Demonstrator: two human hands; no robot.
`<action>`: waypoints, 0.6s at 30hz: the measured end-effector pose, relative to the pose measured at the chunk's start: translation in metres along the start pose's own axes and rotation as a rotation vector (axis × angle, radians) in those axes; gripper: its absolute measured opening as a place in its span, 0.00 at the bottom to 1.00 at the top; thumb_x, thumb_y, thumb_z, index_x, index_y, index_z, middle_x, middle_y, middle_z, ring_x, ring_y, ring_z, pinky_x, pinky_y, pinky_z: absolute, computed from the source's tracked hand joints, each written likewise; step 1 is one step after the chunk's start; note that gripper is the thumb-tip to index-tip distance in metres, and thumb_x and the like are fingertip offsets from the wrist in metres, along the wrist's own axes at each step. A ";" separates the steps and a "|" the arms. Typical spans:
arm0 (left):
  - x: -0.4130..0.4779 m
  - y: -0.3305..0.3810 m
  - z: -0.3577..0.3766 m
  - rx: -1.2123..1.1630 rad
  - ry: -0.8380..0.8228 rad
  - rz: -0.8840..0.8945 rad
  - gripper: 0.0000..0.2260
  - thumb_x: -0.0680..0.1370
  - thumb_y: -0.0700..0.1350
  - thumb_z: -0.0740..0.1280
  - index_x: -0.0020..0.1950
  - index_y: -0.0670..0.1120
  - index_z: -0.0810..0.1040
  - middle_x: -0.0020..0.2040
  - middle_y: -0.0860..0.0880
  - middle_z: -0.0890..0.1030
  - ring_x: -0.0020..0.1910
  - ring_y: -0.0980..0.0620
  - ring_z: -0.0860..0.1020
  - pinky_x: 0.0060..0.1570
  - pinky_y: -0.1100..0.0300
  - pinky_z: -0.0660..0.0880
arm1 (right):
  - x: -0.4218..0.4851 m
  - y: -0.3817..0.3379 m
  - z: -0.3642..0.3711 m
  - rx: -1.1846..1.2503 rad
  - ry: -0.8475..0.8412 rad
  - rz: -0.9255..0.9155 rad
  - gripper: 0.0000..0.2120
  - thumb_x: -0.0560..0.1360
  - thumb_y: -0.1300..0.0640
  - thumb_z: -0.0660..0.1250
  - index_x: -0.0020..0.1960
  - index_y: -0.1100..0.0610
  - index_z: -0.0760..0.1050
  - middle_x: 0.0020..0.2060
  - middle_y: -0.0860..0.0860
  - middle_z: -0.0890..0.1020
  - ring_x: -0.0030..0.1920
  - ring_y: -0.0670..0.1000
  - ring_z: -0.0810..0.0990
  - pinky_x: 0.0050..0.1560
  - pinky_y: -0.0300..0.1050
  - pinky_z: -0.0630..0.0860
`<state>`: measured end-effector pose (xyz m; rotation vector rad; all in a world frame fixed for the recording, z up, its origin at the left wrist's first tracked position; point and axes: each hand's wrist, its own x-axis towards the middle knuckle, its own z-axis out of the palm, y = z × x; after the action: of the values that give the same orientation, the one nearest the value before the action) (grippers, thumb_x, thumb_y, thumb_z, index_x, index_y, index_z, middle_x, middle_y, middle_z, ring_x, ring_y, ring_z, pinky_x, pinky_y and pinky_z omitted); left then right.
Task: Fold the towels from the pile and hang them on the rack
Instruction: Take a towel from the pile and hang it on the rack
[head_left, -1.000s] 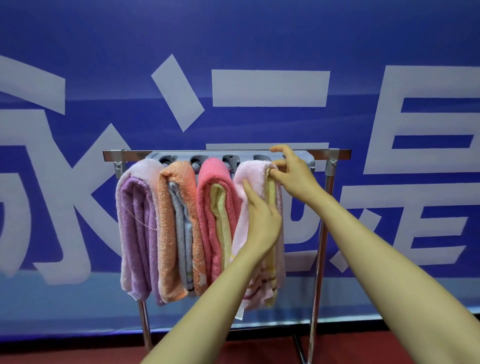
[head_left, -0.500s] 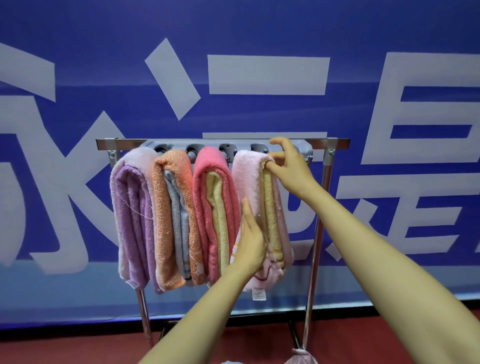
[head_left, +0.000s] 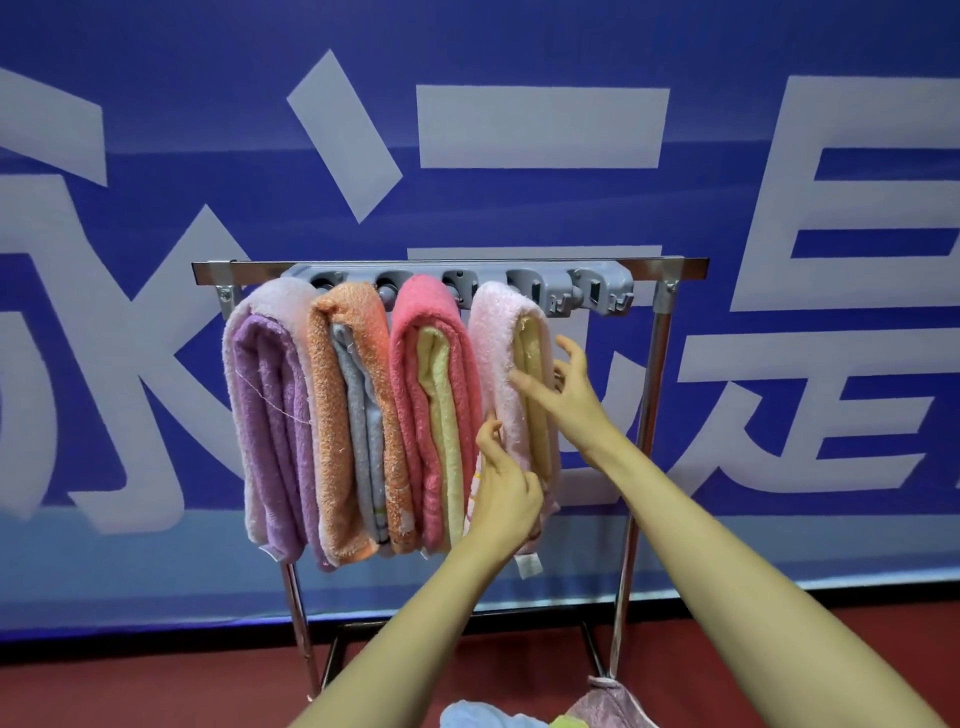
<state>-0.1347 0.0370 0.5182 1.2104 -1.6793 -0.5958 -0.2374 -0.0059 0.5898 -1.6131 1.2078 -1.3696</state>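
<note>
A metal rack (head_left: 655, 395) with a grey hook bar (head_left: 597, 291) carries several folded towels side by side: lilac (head_left: 270, 415), orange over grey (head_left: 332, 415), pink over yellow (head_left: 421, 374) and, rightmost, a pale pink towel (head_left: 498, 353) with a yellow inner layer. My left hand (head_left: 506, 486) grips the lower part of the pale pink towel, thumb pointing up. My right hand (head_left: 566, 395) is spread open against that towel's right side, thumb lying across its front.
A blue banner with large white characters hangs right behind the rack. At the bottom edge, on the red floor, lie a light blue towel (head_left: 480, 717) and a mauve towel (head_left: 608, 701). The rack's far right hook holds nothing.
My right hand let go of the towel's top by the bar and dropped to its side with fingers spread. My left hand slid lower on the same towel and curled onto it.
</note>
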 end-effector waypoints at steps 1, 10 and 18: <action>-0.002 -0.004 0.002 -0.013 -0.013 -0.050 0.30 0.75 0.32 0.59 0.73 0.39 0.48 0.68 0.40 0.64 0.62 0.47 0.70 0.63 0.54 0.70 | -0.002 0.003 0.004 -0.060 0.000 -0.001 0.46 0.72 0.46 0.72 0.76 0.50 0.44 0.70 0.53 0.66 0.68 0.52 0.68 0.61 0.43 0.66; -0.007 -0.014 0.009 -0.052 0.005 -0.116 0.24 0.76 0.30 0.56 0.69 0.41 0.53 0.60 0.48 0.66 0.51 0.54 0.73 0.46 0.80 0.63 | 0.008 0.021 0.006 -0.275 0.230 0.027 0.38 0.73 0.56 0.71 0.73 0.57 0.51 0.48 0.52 0.72 0.46 0.54 0.77 0.43 0.44 0.73; 0.026 0.020 0.030 -0.445 0.030 -0.226 0.30 0.82 0.50 0.59 0.76 0.47 0.44 0.76 0.47 0.57 0.63 0.53 0.74 0.55 0.62 0.75 | 0.013 0.026 -0.014 -0.339 0.297 -0.016 0.34 0.70 0.56 0.72 0.69 0.53 0.55 0.49 0.55 0.77 0.46 0.56 0.79 0.46 0.54 0.79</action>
<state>-0.1722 0.0173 0.5317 1.0770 -1.2994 -1.0241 -0.2567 -0.0255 0.5731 -1.6858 1.6808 -1.5154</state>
